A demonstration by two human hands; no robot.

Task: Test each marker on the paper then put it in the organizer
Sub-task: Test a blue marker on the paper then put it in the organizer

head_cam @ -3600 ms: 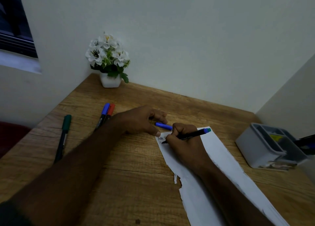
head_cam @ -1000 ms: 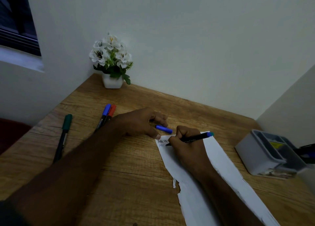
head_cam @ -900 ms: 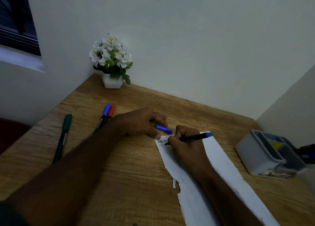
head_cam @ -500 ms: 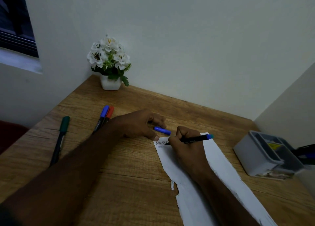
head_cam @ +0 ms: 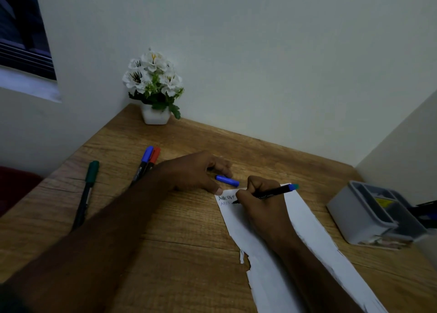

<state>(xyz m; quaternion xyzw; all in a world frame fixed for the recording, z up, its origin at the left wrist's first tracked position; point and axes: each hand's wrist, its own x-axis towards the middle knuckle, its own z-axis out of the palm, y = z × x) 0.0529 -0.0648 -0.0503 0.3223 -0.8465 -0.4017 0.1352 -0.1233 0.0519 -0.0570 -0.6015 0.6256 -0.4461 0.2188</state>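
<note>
Marker [head_cam: 272, 194], blue: we grip it in our right hand [head_cam: 260, 201], tip on paper [head_cam: 307, 230] at twelve o'clock, second line lengthened since earlier; left hand [head_cam: 194, 173] holds its cap [head_cam: 227, 180]; organizer [head_cam: 369, 215] awaits.

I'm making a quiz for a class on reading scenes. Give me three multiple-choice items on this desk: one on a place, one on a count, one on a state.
1. Where is the flower pot?
A. far corner of the desk
B. inside the organizer
C. on the paper

2. How many capped markers lie left of the left hand?
A. one
B. three
C. five

3. What is the right hand doing?
A. resting open
B. gripping a marker, tip on the paper
C. lifting the organizer

Answers: 1 A, it stands by the wall corner. 2 B, green, blue and red. 3 B, the marker touches the paper.
</note>
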